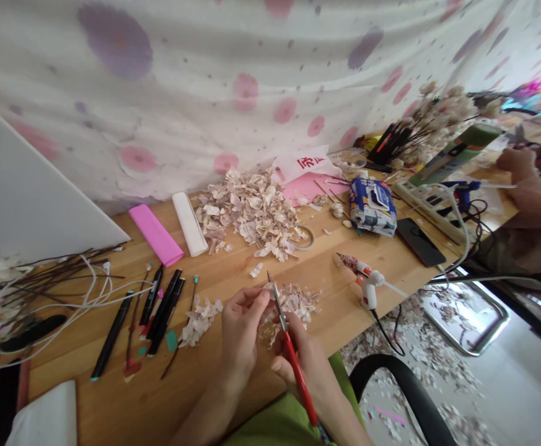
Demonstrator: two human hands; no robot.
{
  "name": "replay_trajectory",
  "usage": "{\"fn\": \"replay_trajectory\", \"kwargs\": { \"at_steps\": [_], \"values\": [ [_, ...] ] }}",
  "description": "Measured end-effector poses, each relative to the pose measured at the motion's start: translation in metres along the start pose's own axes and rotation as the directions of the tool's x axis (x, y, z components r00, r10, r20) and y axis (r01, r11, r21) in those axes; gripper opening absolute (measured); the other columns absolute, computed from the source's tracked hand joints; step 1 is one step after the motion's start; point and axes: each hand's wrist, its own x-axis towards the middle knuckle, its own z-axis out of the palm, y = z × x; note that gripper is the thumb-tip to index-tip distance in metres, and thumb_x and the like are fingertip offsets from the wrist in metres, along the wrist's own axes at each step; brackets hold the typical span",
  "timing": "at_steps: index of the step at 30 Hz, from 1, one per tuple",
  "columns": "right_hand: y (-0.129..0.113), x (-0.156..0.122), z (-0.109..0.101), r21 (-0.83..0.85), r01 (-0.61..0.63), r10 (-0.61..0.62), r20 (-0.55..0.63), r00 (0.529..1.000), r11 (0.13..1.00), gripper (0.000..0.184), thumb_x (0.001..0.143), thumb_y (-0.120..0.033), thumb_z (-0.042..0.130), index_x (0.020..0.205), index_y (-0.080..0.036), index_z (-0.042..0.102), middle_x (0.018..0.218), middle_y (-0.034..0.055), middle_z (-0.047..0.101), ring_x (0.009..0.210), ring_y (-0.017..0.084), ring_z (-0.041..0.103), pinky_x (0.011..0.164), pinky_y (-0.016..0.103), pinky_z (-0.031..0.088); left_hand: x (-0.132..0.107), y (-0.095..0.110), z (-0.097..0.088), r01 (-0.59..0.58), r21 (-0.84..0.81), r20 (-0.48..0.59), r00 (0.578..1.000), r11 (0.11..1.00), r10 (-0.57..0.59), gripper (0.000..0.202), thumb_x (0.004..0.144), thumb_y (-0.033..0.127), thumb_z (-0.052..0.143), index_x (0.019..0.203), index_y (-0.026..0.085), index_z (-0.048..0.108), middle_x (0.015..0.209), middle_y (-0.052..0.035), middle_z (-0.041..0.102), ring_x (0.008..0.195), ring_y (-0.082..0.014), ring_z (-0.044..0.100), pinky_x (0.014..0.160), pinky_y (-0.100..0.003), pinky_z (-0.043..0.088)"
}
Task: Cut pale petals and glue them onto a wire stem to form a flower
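Pinching a pale, papery flake between thumb and fingertips, the left hand hovers over the bench, closed on that one piece. The right hand is curled firmly around a slim red-handled craft knife, its narrow metal tip just beside the flake. The glossy red handle runs back past the wrist. The flake is thin and curled, cream with a faint pink tinge and ragged edges.

Just beyond the hands lies a loose heap of matching flakes, with a smaller heap to the left. A far larger mound of flakes sits farther up the warm, honey-toned wooden bench, its pieces overlapping like dry petals.

Beside that mound lie a smooth pink paper roll and a white paper roll. Black markers lie in a loose fan to the left of the hands, near wiry dark stems. A white-and-red hot glue gun stands to the right, past a crinkled tissue packet and a black phone. A white power strip sits behind them, and soft fabric printed with pink and purple dots hangs along the bench's far edge. Another person's blurred hand shows at the right edge. More flakes are scattered over a metal tray on the floor.
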Motion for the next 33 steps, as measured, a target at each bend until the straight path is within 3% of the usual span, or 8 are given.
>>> {"fn": "replay_trajectory", "kwargs": {
  "at_steps": [14, 19, 25, 28, 33],
  "values": [
    [0.009, -0.001, -0.003, -0.073, -0.061, 0.06, -0.015, 0.998, 0.996, 0.104, 0.066, -0.099, 0.042, 0.117, -0.01, 0.059, 0.055, -0.0061, 0.045, 0.051, 0.018, 0.045, 0.052, 0.026, 0.031, 0.007, -0.002, -0.004, 0.073, 0.01, 0.057, 0.996, 0.997, -0.074, 0.026, 0.06, 0.029, 0.088, 0.069, 0.016, 0.067, 0.073, -0.0039, 0.078, 0.068, -0.0169, 0.074, 0.073, -0.027, 0.059],
    [0.009, -0.002, -0.005, -0.018, -0.076, 0.076, 0.003, 0.997, 0.997, 0.104, 0.058, -0.102, 0.044, 0.106, -0.012, 0.06, 0.056, -0.0048, 0.049, 0.052, 0.016, 0.044, 0.052, 0.026, 0.032, 0.009, -0.001, -0.005, 0.095, 0.016, 0.066, 0.993, 0.995, -0.096, 0.027, 0.06, 0.03, 0.087, 0.069, 0.017, 0.065, 0.071, -0.0031, 0.077, 0.066, -0.0179, 0.074, 0.071, -0.029, 0.06],
    [-0.001, -0.007, -0.011, -0.022, -0.043, 0.044, 0.048, 0.998, 0.999, 0.121, 0.056, -0.105, 0.03, 0.131, -0.012, 0.052, 0.068, 0.0, 0.059, 0.06, 0.022, 0.055, 0.057, 0.029, 0.039, 0.009, 0.003, -0.006, 0.103, 0.035, 0.1, 0.989, 0.994, -0.106, 0.028, 0.06, 0.032, 0.086, 0.066, 0.018, 0.063, 0.075, -0.0045, 0.078, 0.069, -0.0202, 0.075, 0.075, -0.033, 0.06],
    [-0.003, -0.007, -0.013, -0.048, -0.03, 0.033, 0.06, 0.998, 0.998, 0.119, 0.058, -0.104, 0.031, 0.134, -0.014, 0.052, 0.068, -0.001, 0.057, 0.061, 0.022, 0.055, 0.058, 0.029, 0.04, 0.007, 0.006, -0.005, 0.102, 0.064, 0.121, 0.987, 0.993, -0.109, 0.028, 0.058, 0.031, 0.086, 0.064, 0.017, 0.063, 0.076, -0.0064, 0.079, 0.071, -0.0228, 0.076, 0.078, -0.037, 0.06],
    [0.001, -0.006, -0.013, -0.045, -0.023, 0.026, 0.066, 0.997, 0.999, 0.115, 0.06, -0.103, 0.036, 0.131, -0.015, 0.055, 0.062, -0.0038, 0.052, 0.058, 0.02, 0.051, 0.055, 0.028, 0.038, 0.007, 0.006, -0.006, 0.097, 0.092, 0.137, 0.985, 0.991, -0.109, 0.024, 0.059, 0.03, 0.085, 0.063, 0.017, 0.066, 0.074, -0.0062, 0.079, 0.071, -0.0222, 0.076, 0.075, -0.034, 0.06]
  ]
}}
